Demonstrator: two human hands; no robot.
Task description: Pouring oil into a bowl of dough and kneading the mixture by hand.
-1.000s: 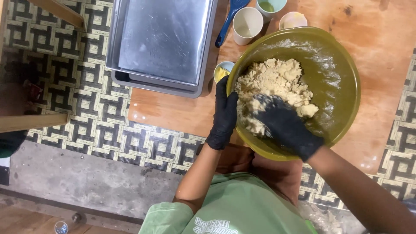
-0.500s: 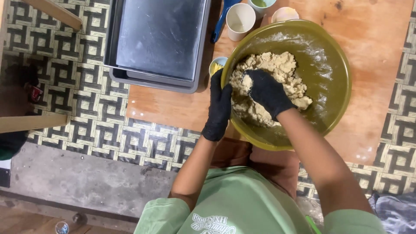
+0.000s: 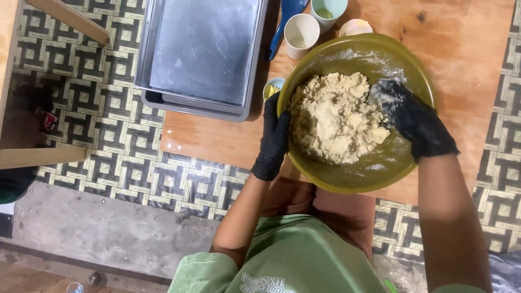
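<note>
Left hand: black-gloved, fingers closed over the near-left rim of the olive-green bowl, apparently steadying it.
Right hand: black-gloved, flour-dusted, inside the bowl at its right wall, fingers curled against the edge of the dough; whether it clamped any dough could not be told.
Dough: pale crumbly mass, heaped in the bowl's middle.
Bowl position: on a wooden board, close before the person.
Surroundings: metal tray to the left; cups behind the bowl.

Woven mat, black-and-cream geometric pattern, laid across frame centre. Low wooden worktop, upper right. Bare grey concrete floor, lower left. Wooden furniture legs, upper left.
</note>
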